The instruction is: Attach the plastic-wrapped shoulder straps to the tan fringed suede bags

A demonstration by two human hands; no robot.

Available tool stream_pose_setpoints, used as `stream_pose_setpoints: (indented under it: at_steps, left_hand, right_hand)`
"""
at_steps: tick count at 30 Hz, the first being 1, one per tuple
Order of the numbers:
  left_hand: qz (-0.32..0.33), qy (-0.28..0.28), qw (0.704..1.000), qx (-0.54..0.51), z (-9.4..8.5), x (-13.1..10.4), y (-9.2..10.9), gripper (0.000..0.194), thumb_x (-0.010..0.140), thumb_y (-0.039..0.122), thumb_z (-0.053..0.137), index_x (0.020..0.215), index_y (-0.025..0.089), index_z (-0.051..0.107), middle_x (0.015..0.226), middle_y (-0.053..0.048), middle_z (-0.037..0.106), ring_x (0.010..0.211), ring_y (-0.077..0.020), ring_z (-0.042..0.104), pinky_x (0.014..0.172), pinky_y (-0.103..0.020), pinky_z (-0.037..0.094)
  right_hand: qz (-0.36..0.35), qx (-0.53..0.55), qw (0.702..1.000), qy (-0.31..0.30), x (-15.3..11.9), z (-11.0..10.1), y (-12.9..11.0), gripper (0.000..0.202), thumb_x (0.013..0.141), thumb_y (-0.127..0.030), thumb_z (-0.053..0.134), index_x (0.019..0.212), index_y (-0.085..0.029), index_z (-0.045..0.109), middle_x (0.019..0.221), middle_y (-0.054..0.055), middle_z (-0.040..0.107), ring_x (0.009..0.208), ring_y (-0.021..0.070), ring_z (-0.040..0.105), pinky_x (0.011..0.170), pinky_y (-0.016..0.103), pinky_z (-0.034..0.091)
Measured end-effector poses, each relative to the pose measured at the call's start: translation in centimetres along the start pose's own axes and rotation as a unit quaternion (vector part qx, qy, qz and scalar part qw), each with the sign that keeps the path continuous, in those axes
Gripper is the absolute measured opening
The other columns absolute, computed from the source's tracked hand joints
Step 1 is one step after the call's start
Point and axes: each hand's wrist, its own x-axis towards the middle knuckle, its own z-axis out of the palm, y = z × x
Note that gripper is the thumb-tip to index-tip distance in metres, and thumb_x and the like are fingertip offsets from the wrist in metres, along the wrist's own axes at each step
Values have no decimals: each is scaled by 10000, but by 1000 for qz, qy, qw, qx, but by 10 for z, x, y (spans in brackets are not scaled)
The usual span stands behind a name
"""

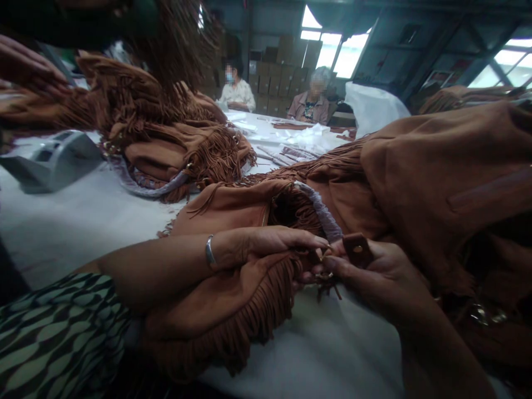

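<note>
A brown suede-like handbag (pixel 233 205) with fringe lies before me, its zipped mouth partly open. Its handle (pixel 320 213) is wrapped in thin plastic. My left hand (pixel 274 244) reaches across the bag, fingers closed at the handle's end on small gold-coloured metal hardware (pixel 322 257). My right hand (pixel 382 277) meets it there, thumb and fingers pinched on a leather strap; the strap's tab (pixel 356 250), with a gold-coloured stud, stands up beside the index finger. The fingertips partly hide the hardware, so its exact form cannot be made out.
Another fringed bag (pixel 166 149) lies on the white table (pixel 137 227), near a grey tape dispenser (pixel 62 158). More brown bags (pixel 449 160) are heaped at my right. A co-worker's hand (pixel 33 69) shows at far left; two people sit across the table before stacked cartons (pixel 270 83).
</note>
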Motion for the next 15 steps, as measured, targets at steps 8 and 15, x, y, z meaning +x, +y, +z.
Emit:
stream_pose_setpoints:
  at_steps: [8,15]
  left_hand:
    - [-61,-25,997,-36,-6,-2,0,212,839,302,456,813,121,564,717,-11,581,729,-148,604,714,-289,488]
    - [-92,-13,996,10,-6,-3,0,266,809,332,456,784,130,628,630,-17,574,666,-156,603,626,-278,486]
  right_hand:
    - [4,-81,996,34,-3,-5,1,235,708,-362,749,743,-143,673,677,68,712,599,196,682,549,257,559]
    - [-11,-152,988,11,-3,-12,7,223,777,-368,676,773,-145,666,734,71,706,660,206,670,594,277,529]
